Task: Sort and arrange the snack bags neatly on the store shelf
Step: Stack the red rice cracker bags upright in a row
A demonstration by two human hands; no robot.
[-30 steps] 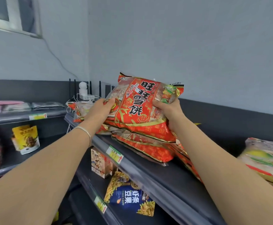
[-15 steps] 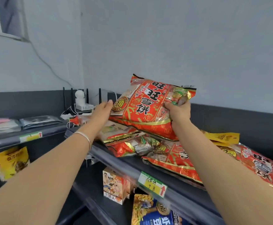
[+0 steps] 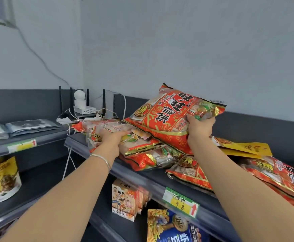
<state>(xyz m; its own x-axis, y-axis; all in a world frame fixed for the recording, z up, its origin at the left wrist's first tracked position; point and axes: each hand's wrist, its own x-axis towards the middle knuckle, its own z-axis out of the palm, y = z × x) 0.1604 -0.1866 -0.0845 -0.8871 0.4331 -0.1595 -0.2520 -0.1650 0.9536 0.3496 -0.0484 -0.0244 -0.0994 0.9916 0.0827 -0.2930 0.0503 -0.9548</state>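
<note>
My right hand grips the right end of a large red rice-cracker bag, holding it tilted above the pile on the top shelf. My left hand has let go of that bag and now grips a paler clear-fronted cracker bag at the left of the pile. More red bags lie flat underneath, and another red bag lies at the right. Flat yellow bags sit behind my right wrist.
A router with antennas, a white camera and cables stand in the shelf corner. A price tag hangs on the shelf edge. Below are a small snack box, a blue-and-yellow bag, and a yellow pouch on the left shelving.
My left hand left the red bag and dropped onto the paler bag on the pile. My right hand alone now holds the red bag, further right. The view shifted right.
</note>
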